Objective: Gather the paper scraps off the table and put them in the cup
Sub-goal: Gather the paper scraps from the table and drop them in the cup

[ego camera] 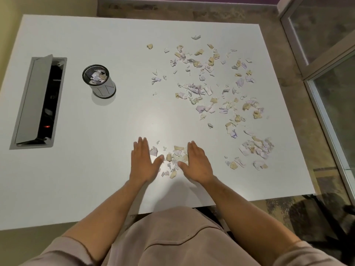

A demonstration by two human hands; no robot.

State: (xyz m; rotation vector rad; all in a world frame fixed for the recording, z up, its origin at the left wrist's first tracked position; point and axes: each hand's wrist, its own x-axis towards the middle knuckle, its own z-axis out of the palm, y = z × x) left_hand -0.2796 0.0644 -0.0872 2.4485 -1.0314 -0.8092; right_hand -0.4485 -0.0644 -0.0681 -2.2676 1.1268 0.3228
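A cylindrical cup (99, 81) is standing upright on the left half of the white table (76, 169), well apart from both hands. Its dark rim is facing up, and its inside is holding a small load of torn paper in white, pale purple and tan; the load is sitting below the rim. The cup's grey wall is carrying dark line markings.

To the left of the cup, a recessed cable box (38, 102) is sitting in the tabletop with its grey lid tilted open. A dark cavity is showing inside it, with a small red light glowing near its near end.

The paper scraps (211, 89) are lying scattered across the right half of the table, from the far edge to the near right area. A smaller pile (175, 160) is lying near the front edge, between the two hands.

The left hand (143, 160) is resting flat on the table, fingers straight and together, thumb spread toward the pile; it is gripping nothing. The right hand (197, 164) is lying on the other side of the pile, fingers straight, thumb side touching the scraps, also gripping nothing. Both palms are facing down and bracketing the pile.

Pale pink sleeves (307, 254) are sitting pushed up above the forearms at the near edge of the view.
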